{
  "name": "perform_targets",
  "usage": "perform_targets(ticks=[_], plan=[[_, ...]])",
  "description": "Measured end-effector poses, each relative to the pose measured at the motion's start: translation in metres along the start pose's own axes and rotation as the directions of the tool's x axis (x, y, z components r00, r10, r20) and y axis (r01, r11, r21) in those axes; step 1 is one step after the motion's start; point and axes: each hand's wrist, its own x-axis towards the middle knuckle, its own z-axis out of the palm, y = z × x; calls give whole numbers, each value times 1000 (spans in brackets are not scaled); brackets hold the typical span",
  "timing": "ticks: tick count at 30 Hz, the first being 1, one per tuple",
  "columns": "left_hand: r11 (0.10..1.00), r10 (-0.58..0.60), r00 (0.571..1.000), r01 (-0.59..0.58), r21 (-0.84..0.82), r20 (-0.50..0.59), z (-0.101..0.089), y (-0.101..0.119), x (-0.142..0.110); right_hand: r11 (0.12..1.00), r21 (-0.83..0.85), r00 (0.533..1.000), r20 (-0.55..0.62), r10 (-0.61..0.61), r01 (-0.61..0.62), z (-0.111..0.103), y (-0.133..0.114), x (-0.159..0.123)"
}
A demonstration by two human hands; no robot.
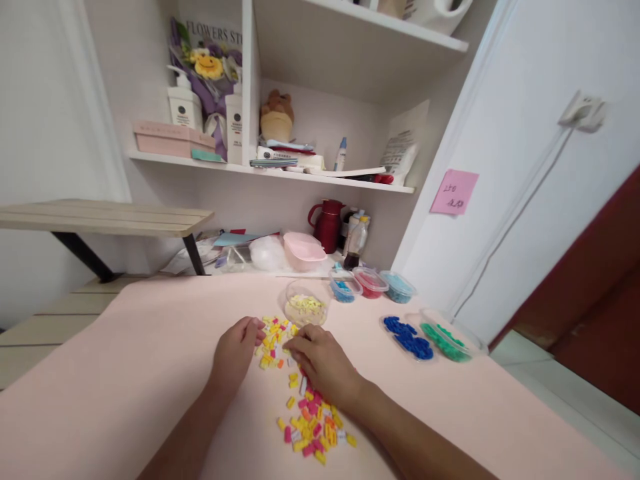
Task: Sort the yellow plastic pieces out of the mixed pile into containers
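Note:
A pile of small building bricks [271, 342], mostly yellow with some white, orange and pink, lies between my two hands. Along its left edge rests my left hand [239, 348], fingers loosely bent and apart, holding nothing that shows. My right hand [324, 360] reaches over the right side of the pile, thumb and fingers pinched together; whatever is between the fingertips is hidden. Nearer to me, under my right wrist, is a second pile of mixed bricks [316, 427] in yellow, pink, orange and white. A clear round tub [287, 300] of pale yellow bricks stands just beyond my hands.
To the right are tubs of dark blue bricks [409, 339] and green bricks [447, 342]. Farther back stand smaller tubs of blue [343, 291], red [371, 285] and light blue bricks [399, 288]. Behind the pink table [150, 347] are a pink bowl [303, 251], a red jug [329, 225] and shelves.

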Motion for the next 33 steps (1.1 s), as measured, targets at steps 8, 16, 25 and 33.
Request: perform_targets(ticks=[8,16,25,33], plan=[[1000,-9,1000,9,-3,6,1,1,0,999,-2,999,8,34,-34,-16,20,-10],[1000,-6,1000,6,2,-11,0,2,0,1000,13,1000,23,-9,9,-10,21,-9],[1000,6,1000,-6,10,-1,0,0,0,992,69,994,46,104,-107,-15,19,-8],[1000,12,1000,-12,-6,-10,-1,1,0,976,132,985,24,170,-172,-18,17,-7]])
